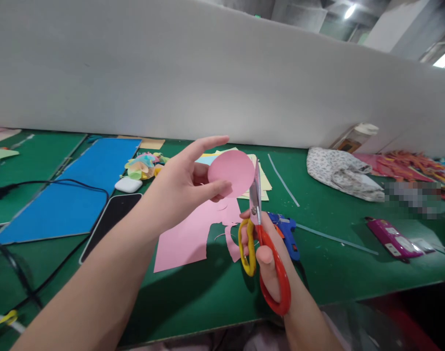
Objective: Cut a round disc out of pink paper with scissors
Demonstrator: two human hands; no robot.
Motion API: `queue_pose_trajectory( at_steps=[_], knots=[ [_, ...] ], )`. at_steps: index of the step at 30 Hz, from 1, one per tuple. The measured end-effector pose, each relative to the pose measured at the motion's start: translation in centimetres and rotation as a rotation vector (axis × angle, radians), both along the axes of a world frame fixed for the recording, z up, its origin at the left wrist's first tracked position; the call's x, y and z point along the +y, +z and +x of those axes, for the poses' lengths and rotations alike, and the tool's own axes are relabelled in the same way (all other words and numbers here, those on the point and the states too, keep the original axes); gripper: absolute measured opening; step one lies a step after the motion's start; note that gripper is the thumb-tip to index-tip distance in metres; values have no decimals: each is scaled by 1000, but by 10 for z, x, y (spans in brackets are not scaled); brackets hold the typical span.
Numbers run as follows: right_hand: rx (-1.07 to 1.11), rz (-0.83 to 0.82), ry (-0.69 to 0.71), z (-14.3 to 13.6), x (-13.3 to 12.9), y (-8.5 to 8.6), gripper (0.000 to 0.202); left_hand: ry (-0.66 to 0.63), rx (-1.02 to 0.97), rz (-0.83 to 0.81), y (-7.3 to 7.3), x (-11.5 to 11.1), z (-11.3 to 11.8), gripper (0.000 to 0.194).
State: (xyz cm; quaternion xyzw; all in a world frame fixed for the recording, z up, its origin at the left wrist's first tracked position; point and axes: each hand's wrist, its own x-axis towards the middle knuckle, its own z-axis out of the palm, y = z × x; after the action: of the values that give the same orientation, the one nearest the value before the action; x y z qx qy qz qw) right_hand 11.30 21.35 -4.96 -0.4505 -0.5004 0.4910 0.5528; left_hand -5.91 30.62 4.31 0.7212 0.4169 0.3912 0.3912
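Green table (335,270), pink circle (232,168)

The left hand (186,180) pinches the pink circle and holds it up over the table. The right hand (267,258) holds red and yellow scissors (256,200), with the blades at the circle's right edge. Pink paper (188,243) lies below the circle. A blue glue gun (290,234) sits lower right of it, a black phone (111,222) lower left, and a blue board (69,190) farther left.

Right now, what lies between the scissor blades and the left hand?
The pink paper disc, held by the left hand, as the head view shows.
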Motion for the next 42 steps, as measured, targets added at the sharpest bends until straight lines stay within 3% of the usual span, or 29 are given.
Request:
queue_pose_trajectory(
  at_steps=[13, 34, 39, 42],
  knots=[
    [-7, -85, -11, 0, 1, 1, 88, 40, -35, -3, 1, 1, -2, 70],
    [-91, -76, 41, 5, 3, -6, 91, 184, -122, -73, 14, -6, 0, 66],
    [-120, -70, 45, 6, 2, -5, 88, 171, -181, -70, 10, -2, 2, 65],
    [-136, -65, 34, 6, 2, -4, 85, 126, -170, -92, 0, 3, 7, 78]
  ],
)
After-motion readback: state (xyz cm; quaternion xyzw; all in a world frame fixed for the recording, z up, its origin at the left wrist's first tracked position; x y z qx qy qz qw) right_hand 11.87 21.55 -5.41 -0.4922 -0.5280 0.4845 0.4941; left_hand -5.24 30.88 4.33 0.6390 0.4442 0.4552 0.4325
